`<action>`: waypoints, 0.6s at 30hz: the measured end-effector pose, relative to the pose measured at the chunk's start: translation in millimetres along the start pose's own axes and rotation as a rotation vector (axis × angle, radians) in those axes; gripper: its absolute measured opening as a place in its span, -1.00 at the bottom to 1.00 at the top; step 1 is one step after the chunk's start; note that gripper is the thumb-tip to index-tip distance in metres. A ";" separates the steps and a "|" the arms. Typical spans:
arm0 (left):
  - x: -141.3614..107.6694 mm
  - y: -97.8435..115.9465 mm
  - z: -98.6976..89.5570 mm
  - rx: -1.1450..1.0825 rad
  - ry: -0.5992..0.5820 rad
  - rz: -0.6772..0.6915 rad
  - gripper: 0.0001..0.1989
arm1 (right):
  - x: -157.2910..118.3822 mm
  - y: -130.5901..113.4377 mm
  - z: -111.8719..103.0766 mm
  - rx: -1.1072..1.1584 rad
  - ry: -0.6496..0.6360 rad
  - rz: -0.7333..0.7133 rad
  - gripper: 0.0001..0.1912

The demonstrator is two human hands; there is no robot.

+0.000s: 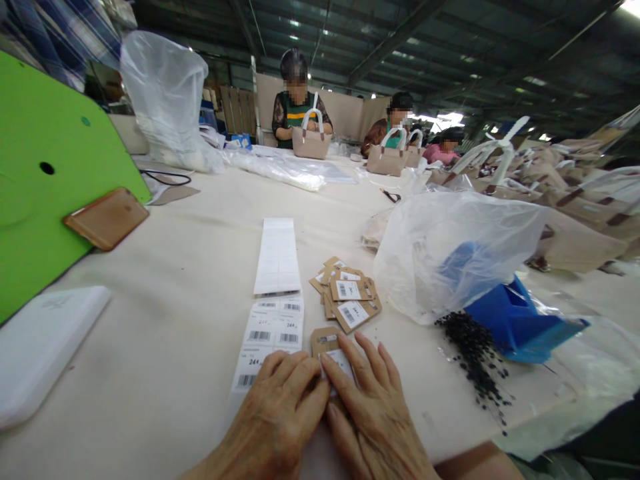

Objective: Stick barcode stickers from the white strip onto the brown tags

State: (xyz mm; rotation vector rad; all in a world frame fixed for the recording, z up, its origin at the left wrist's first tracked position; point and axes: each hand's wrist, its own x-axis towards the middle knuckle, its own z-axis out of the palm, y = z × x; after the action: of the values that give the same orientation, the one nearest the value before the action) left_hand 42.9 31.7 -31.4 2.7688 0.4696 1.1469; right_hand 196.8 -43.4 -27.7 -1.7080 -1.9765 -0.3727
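Down at the near edge of the table (205, 280), both hands met over one brown tag (326, 339), which lay flat just right of a strip of price labels (273, 323). The left hand (285, 407) had its fingers bent and bunched, tips at the tag's left side; whether they pinched anything, you couldn't tell. Over on the other side, the right hand (375, 393) lay with fingers stretched and slightly parted, fingertips on the tag's white sticker (341, 363), gripping nothing visible, the thumb tucked lower down. Just beyond sat a loose pile of labelled tags (350, 293), overlapping at odd angles. Off to the right, black strings (467, 350) spilled beside a blue box (525, 327), while a phone (107, 217) leaned against a green panel (55, 160) at left.
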 end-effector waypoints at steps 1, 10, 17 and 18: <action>0.8 0.1 -0.4 0.004 0.008 0.007 -0.69 | -2.1 1.7 -1.3 -0.046 -0.013 -0.023 -0.60; 3.6 -1.4 -0.3 0.047 0.041 0.057 -0.68 | -30.1 20.2 -13.8 -0.159 0.058 -0.201 -0.71; 3.2 -3.0 -2.5 0.014 0.001 0.044 -0.70 | -22.5 12.5 -18.7 0.238 0.068 0.316 -0.86; 3.5 -2.7 -3.1 0.010 0.003 0.037 -0.69 | -19.8 8.2 -17.6 0.284 0.034 0.383 -0.83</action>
State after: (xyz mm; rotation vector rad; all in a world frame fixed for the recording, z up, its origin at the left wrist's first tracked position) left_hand 42.4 35.3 -27.5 2.7959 0.4268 1.1601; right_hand 209.9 -67.6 -24.4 -1.8219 -1.5434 0.0150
